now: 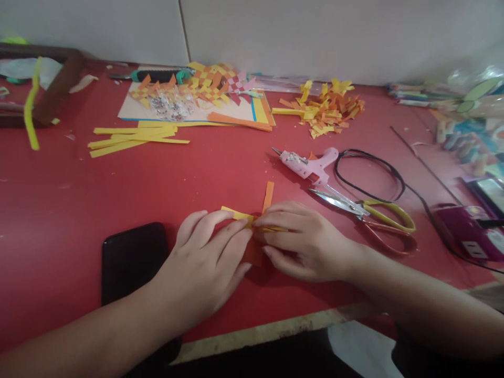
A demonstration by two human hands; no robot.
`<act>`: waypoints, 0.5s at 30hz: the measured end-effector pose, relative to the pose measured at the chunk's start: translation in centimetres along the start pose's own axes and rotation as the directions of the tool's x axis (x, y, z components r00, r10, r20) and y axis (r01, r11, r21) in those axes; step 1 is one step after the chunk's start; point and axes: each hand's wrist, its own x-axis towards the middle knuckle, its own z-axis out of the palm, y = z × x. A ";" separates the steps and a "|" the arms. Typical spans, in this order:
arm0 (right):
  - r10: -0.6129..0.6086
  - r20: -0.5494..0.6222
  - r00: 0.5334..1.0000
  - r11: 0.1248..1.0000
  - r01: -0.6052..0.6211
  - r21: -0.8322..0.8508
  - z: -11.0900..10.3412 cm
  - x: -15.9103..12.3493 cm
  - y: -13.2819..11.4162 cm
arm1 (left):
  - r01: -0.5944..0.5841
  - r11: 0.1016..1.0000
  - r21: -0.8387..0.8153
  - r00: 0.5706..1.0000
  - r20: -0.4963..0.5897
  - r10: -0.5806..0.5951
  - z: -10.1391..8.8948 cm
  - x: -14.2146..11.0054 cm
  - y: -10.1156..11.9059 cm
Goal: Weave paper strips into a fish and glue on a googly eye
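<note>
Yellow and orange paper strips cross one another between my two hands, near the front of the red table. One end of a yellow paper strip sticks out past the fingers of my left hand, which press on the crossing. An orange paper strip points away from me beside my right hand. The bent fingers of that hand grip the strips from the right side. My fingers cover most of the crossing, so its folds are hidden.
A black phone lies left of my hands. Scissors and a pink glue gun with a looped black cable lie to the right. Farther back are loose yellow strips, woven paper pieces and a heap of folded paper.
</note>
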 end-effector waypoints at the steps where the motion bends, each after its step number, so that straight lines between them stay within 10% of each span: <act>1: 0.000 -0.002 1.000 1.000 0.000 0.004 0.1 0.0 0.0 | 0.003 1.000 0.002 1.000 0.001 -0.003 0.0 0.0 0.0; 15: 0.003 -0.048 0.999 1.000 -0.003 -0.016 0.6 0.0 0.4 | -0.019 1.000 -0.008 1.000 -0.017 0.019 0.2 0.0 -0.1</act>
